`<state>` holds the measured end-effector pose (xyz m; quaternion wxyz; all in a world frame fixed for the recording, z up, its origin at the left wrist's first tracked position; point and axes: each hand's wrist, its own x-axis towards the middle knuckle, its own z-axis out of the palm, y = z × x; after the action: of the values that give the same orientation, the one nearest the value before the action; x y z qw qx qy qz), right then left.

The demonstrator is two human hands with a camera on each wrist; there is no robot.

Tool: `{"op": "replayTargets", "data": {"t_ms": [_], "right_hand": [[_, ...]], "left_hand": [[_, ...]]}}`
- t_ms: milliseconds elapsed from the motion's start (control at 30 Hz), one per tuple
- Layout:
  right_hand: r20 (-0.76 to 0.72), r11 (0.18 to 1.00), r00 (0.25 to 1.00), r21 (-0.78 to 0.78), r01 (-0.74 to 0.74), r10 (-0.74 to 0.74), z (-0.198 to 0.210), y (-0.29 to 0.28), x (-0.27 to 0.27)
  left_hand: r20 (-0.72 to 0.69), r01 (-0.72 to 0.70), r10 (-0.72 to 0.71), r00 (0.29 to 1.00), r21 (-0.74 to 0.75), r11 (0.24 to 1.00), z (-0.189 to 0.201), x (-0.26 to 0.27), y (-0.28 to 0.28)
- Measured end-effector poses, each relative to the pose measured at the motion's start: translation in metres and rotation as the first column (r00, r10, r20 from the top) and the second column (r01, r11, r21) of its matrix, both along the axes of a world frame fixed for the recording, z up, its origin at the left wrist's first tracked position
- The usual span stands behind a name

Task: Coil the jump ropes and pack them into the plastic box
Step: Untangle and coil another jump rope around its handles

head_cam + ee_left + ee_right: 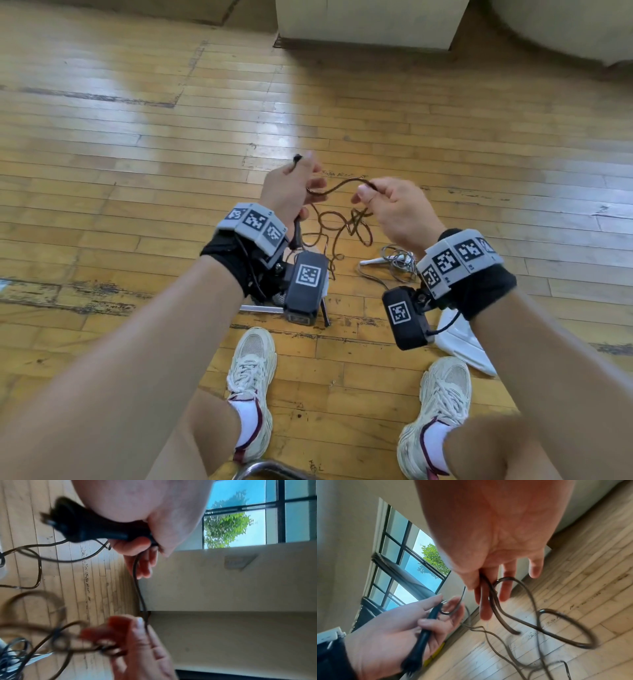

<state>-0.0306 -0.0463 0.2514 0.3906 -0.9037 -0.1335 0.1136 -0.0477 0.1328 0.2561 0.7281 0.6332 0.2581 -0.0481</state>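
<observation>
The brown jump rope [337,186] was held in the air between both hands, its slack tangled on the wooden floor [137,154] below. The left hand [291,188] had its fingers curled around the black handle [89,527]. The right hand [394,209] pinched the cord between thumb and forefinger, its other fingers [534,568] loosely extended. Only the head view showed a second, grey rope [394,260] on the floor beside a white lid [459,339]. Only the wrist views showed a window [412,561].
</observation>
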Motion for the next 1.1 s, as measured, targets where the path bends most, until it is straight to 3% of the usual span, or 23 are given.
{"op": "replayTargets", "data": {"t_ms": [67,100,200,300,400,533,633,733,867,967,1100], "right_hand": [[0.187,0.993,0.978,-0.061,0.101,-0.088,-0.002,-0.001,0.004],[0.212,0.989,0.969,-0.038,0.14,-0.129,-0.002,-0.002,0.005],[0.0,0.952,0.973,0.204,0.228,-0.233,0.0,-0.003,0.006],[-0.238,0.867,0.944,0.393,0.308,-0.228,0.005,-0.002,0.008],[-0.28,0.841,0.946,0.463,0.281,-0.162,0.011,-0.006,0.008],[-0.19,0.836,0.97,0.499,0.228,-0.151,0.011,-0.01,0.002],[-0.224,0.772,0.96,0.575,0.271,-0.169,0.012,-0.012,-0.001],[-0.304,0.73,0.947,0.624,0.277,-0.1,0.014,-0.011,-0.003],[-0.346,0.815,0.938,0.544,0.202,-0.003,0.016,-0.009,-0.005],[-0.364,0.826,0.932,0.524,0.209,-0.005,0.018,-0.009,-0.005],[-0.216,0.882,0.971,0.43,0.193,-0.107,0.015,-0.008,-0.008]], "left_hand": [[-0.026,0.039,-0.038,0.999,0.009,0.999,0.001,-0.001,-0.005],[-0.035,0.048,-0.047,0.998,0.024,0.999,0.002,-0.001,-0.007],[-0.032,0.085,-0.083,0.996,0.066,0.994,0.001,-0.002,-0.011],[0.032,0.275,-0.278,0.96,0.075,0.958,0.005,-0.006,-0.016],[0.1,0.432,-0.459,0.883,0.211,0.877,0.007,-0.012,-0.024],[0.101,0.508,-0.582,0.807,0.384,0.771,-0.001,-0.014,-0.031],[0.052,0.495,-0.566,0.823,0.423,0.759,-0.006,-0.011,-0.033],[0.109,0.414,-0.502,0.858,0.43,0.802,-0.002,-0.009,-0.035],[0.201,0.244,-0.337,0.92,0.38,0.892,0.003,-0.008,-0.034],[0.206,0.173,-0.238,0.949,0.29,0.941,0.004,-0.008,-0.034],[0.14,0.129,-0.148,0.979,0.136,0.982,0.004,-0.007,-0.041]]}}
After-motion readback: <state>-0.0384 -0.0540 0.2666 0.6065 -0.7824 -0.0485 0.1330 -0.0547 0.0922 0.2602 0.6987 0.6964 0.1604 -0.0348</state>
